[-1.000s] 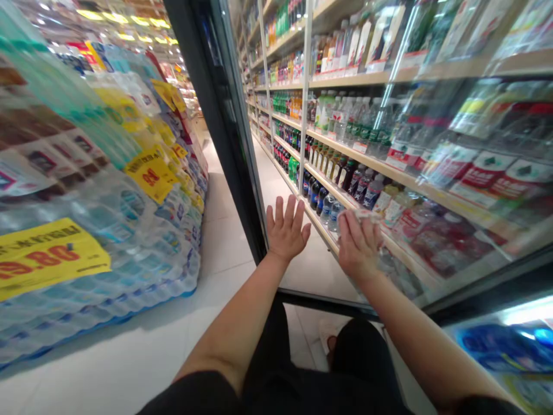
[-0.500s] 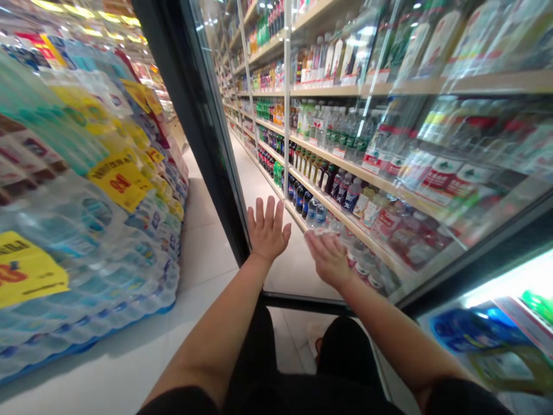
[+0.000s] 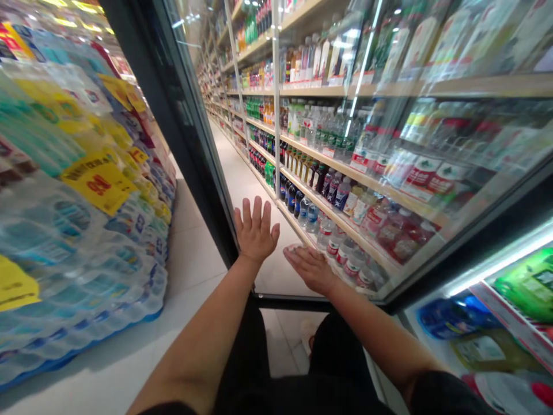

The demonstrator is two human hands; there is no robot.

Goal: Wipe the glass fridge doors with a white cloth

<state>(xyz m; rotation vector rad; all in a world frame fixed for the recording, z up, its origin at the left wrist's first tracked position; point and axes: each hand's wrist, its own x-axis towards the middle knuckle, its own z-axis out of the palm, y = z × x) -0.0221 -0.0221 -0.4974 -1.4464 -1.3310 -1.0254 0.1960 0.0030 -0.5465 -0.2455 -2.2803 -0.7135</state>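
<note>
In front of me stands a glass door [image 3: 274, 279] with a black frame [image 3: 184, 129]. My left hand [image 3: 256, 233] lies flat against the glass near the frame's left side, its fingers spread and pointing up. To the right and a little lower, my right hand [image 3: 310, 268] is stretched out along the glass with its fingers side by side, pointing up and left. A small pale patch shows at its fingertips; I cannot tell whether it is a thing or a reflection. Neither palm is visible.
Shrink-wrapped bottle packs [image 3: 82, 248] with a yellow price sign [image 3: 99, 181] are stacked at left. Shelves of drink bottles [image 3: 332, 187] show in the glass. At lower right, a lit cooler holds blue bottles [image 3: 453, 316] and a green one [image 3: 527, 285]. Tiled floor [image 3: 190, 245] lies below.
My right hand has slid slightly left and down, turning its fingers more to the left. My left hand keeps its place on the glass. The view has shifted a little to the right.
</note>
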